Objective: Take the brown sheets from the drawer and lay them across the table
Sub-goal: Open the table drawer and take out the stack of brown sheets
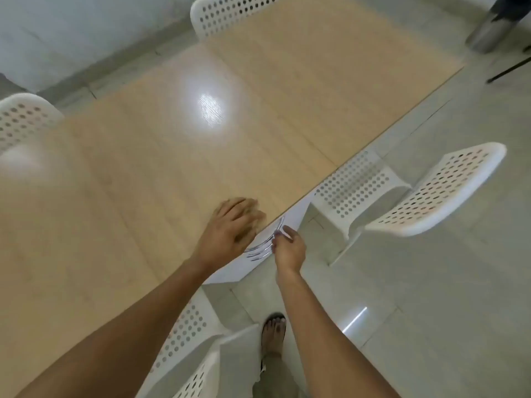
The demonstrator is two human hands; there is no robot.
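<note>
1. Your left hand (232, 225) lies on the bench (161, 156) close to its near edge, fingers spread and fairly flat. They are blurred, so how firmly they press cannot be confirmed.
2. Your right hand (287, 248) is at the front of the white drawer (290, 216) set under the bench edge. Its fingers are curled at the curved metal handle (263, 247). Blur stops me confirming a full grip; it reads as a pinch on the handle.
3. The drawer front sits about flush under the edge, and nothing of its inside shows. The brown sheets are not in view; by the task they should be inside the drawer.
4. Step in hand, as I judge it: opening the drawer. None of the laying-out is done.
5. To do it well, seat your fingers fully behind the handle before you pull.
6. Pull straight out along the drawer's run, not sideways, so it does not bind.
7. Keep your left hand braced on the bench to steady it against the pull.
8. A white chair (425, 196) stands to the right of the drawer and another chair (186, 334) just below it. Watch that your body and the drawer clear both.
9. Open far enough to see the sheets before you reach in.
</note>
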